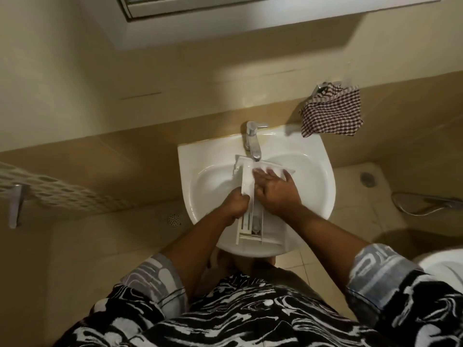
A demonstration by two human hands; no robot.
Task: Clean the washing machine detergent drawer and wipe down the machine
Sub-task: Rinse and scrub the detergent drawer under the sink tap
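White plastic marks the task's main thing: the detergent drawer (246, 182) is out of the machine and lies lengthwise over the sink (323, 181) at the centre of the frame. Its far end sits just under the tap (251, 141) and its near end reaches over the front rim of the basin.

The left hand (235, 204) is curled round the drawer's left side wall and steadies it. The right hand (274, 189) lies flat on the drawer's far right part, with the fingers straight and spread and nothing pinched. The two hands are close together, with only the drawer's middle strip between them. No brush, sponge or cloth shows in either hand, so the rubbing looks to be done with bare fingers. Whether water is running from the tap cannot be told.

As a judgement, the task is in its first half. The drawer has been removed and carried to the sink, and it is now being rinsed or rubbed clean. How clean its compartments are is too small to tell. What is left is finishing the rinse, putting the drawer back and wiping down the machine, which is nowhere in view. A checked cloth (332, 111) hangs on a hook at the upper right of the frame, untouched, and might serve for that wipe.
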